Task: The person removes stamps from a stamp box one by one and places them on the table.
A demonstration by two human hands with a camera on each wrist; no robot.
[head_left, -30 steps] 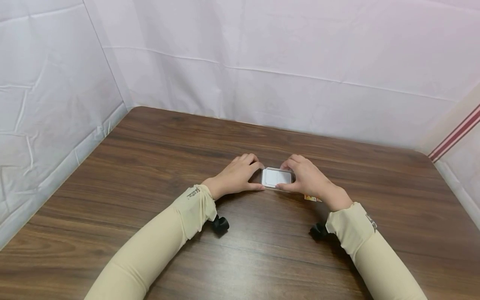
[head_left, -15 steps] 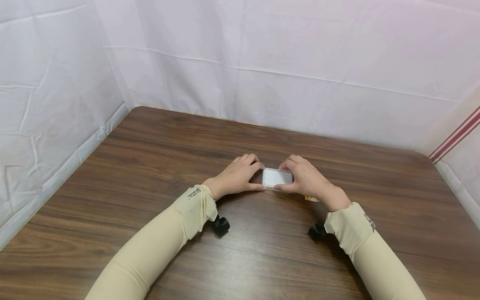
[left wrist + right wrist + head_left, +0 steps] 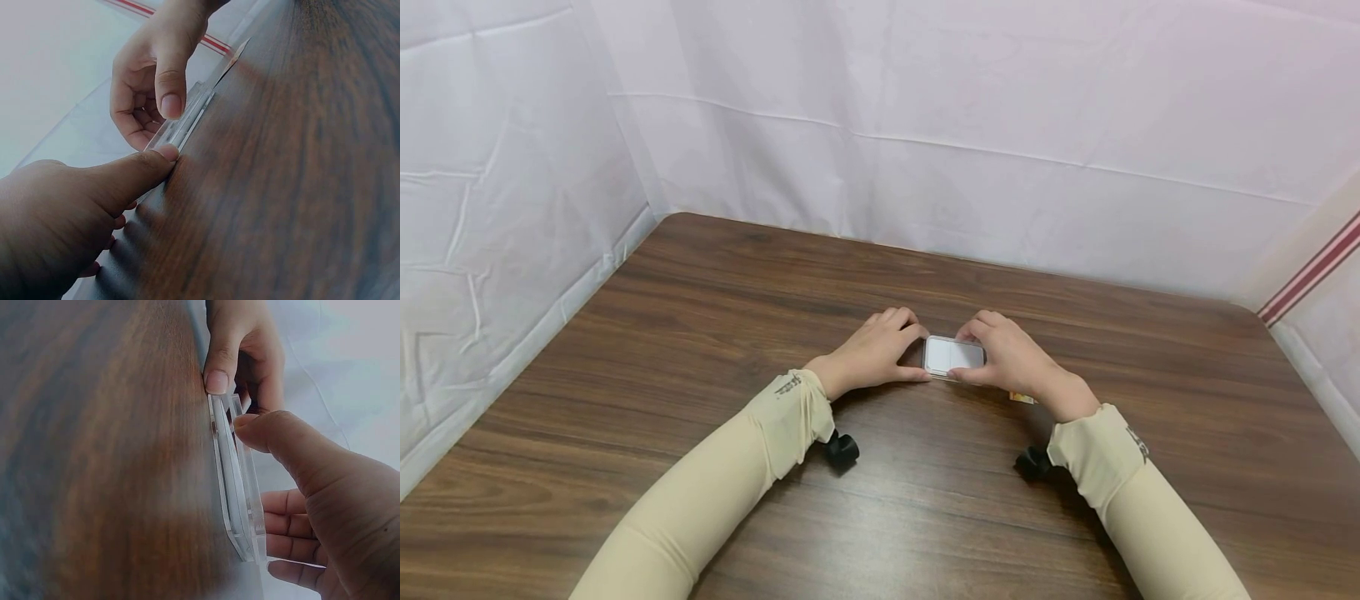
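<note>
Head view: left hand [image 3: 874, 353] pinches the left end of a small clear case [image 3: 954, 357] lying flat mid-bench [image 3: 700, 333]; right hand [image 3: 1015, 360] grips its right end, thumb on the near edge. Case looks light, rigid, slick plastic, likely brittle; best held by the 2 short ends, not the thin lid.

Head view: bright, even, diffuse light; sharp focus throughout; soft sheen on the wooden table [image 3: 925, 517]; faint shadows under the forearms; slight wide-angle bowing at the edges. Wrist views: dimmer, hazy, low contrast; near skin and table grain blurred; pale backdrop washed out; clear plastic case [image 3: 236, 481] catches weak highlights.
</note>
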